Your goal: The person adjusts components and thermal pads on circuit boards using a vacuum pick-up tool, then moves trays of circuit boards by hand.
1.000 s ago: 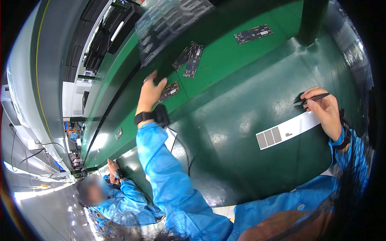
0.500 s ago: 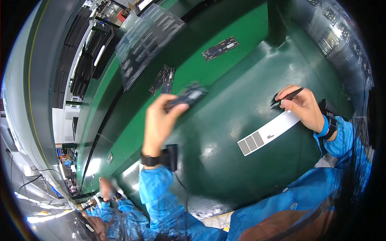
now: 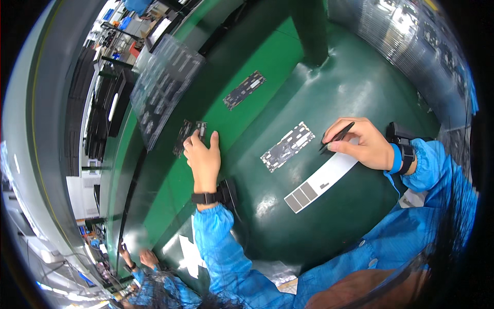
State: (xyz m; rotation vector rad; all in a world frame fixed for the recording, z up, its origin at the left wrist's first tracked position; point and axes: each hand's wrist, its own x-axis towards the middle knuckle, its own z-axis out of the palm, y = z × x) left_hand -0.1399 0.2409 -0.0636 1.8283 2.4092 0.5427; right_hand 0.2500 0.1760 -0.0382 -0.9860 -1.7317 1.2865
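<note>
My left hand (image 3: 205, 162) reaches over the green belt, thumb and fingers spread around the near end of a dark circuit board (image 3: 201, 125). Part of that board is hidden under the fingers. Against it lies another dark circuit board (image 3: 182, 138). Black tweezers (image 3: 341, 134) are held in my right hand (image 3: 363, 143), tips pointing down and left. Between my hands, one circuit board with pale patches (image 3: 288, 147) rests flat on the dark green mat. A white label strip (image 3: 321, 183) with grey rectangles runs beneath my right hand.
Farther up the belt (image 3: 278, 49) lies a separate circuit board (image 3: 244, 90). Clear plastic trays (image 3: 164, 87) stand at the far left, and stacked clear trays (image 3: 411, 41) at the far right. A dark green post (image 3: 310, 36) rises behind the mat. Another person's hands (image 3: 148, 259) show at lower left.
The circuit board from my left hand now lies on the mat, let go. My left hand has moved back to the boards on the belt. My right hand keeps the tweezers. The view has shifted.
</note>
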